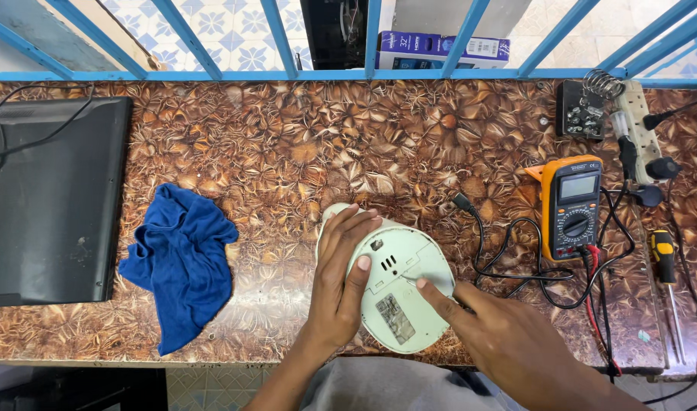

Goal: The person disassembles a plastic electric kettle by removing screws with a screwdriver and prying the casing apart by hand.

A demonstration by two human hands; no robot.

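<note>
Pale-green appliance (398, 293), round and turned underside-up, lies near the front edge of the patterned workbench (303, 144), its base plate facing me. I keep my left hand (341, 278) spread and curled over its left flank, fingers wrapped on the shell, seemingly to stop it rolling. My right hand (508, 342) reaches in from the appliance's right, fingers pinched on a thin tool (411, 280) whose tip meets the base plate. A yellow multimeter (570, 207) with trailing leads sits right of the appliance, a screwdriver (666, 278) beyond it; a crumpled blue cloth (181, 262) lies to its left.
</note>
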